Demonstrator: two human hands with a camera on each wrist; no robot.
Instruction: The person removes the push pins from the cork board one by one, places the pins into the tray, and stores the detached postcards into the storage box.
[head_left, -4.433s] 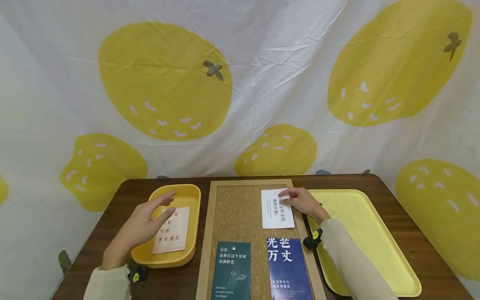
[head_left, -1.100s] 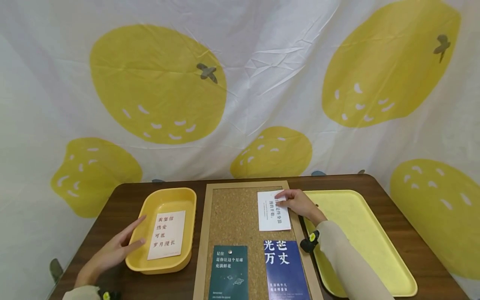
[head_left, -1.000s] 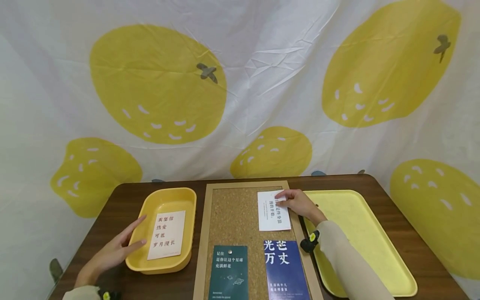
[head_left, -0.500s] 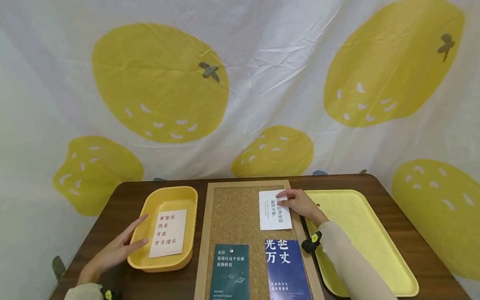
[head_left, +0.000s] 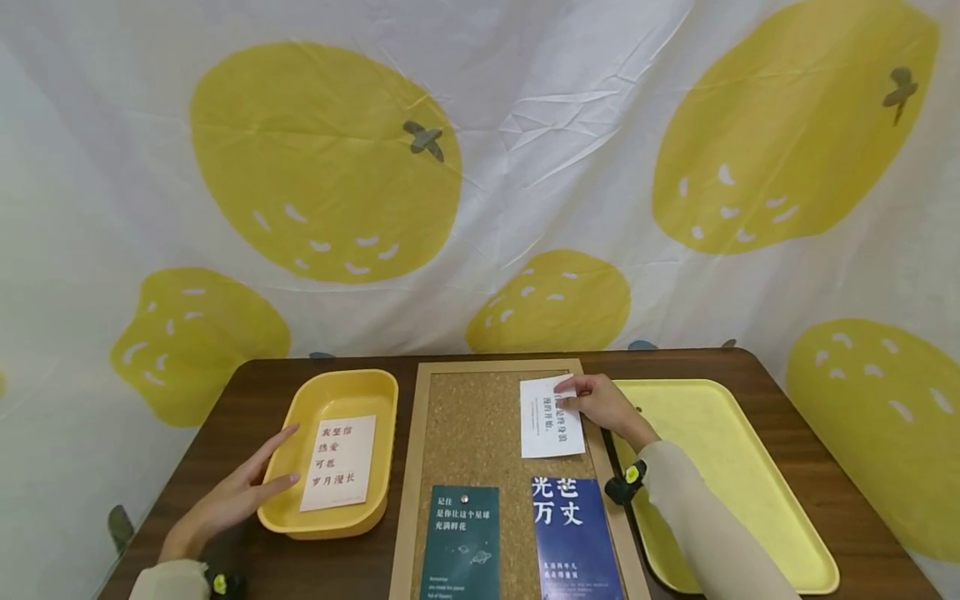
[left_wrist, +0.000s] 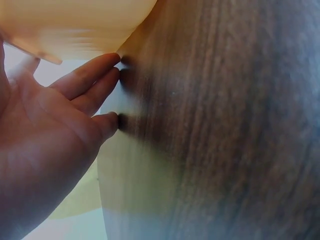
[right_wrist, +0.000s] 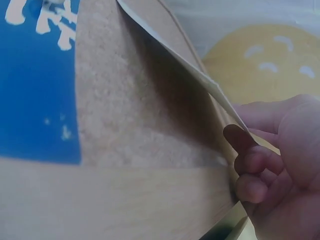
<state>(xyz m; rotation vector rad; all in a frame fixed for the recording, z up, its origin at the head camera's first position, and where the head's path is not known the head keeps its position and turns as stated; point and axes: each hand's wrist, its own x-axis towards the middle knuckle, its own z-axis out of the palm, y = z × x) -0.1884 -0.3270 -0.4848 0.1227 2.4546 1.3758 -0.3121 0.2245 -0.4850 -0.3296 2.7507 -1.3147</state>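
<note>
My right hand (head_left: 607, 407) pinches the right edge of a white card (head_left: 542, 433) printed with dark characters, at the upper right of a wood-framed cork board (head_left: 467, 433). In the right wrist view the card (right_wrist: 175, 57) slants up off the cork, its held edge between thumb and fingers. My left hand (head_left: 228, 496) is at the left rim of a yellow basin (head_left: 345, 523), index finger and thumb reaching over it. Seen from the left wrist, the other fingertips (left_wrist: 111, 122) meet the wooden table beside the basin. A cream card (head_left: 337, 492) with reddish-brown characters lies inside the basin.
Lower on the board are a green card (head_left: 461, 542) with a round silver pin near its top and a blue card (head_left: 573, 542) with large white characters. A yellow tray (head_left: 727, 483) lies to the right. A lemon-print cloth (head_left: 540, 150) hangs behind the table.
Since the oldest frame my left hand has come down from above the basin to its left rim. My right hand keeps its pinch on the white card, in nearly the same place.
</note>
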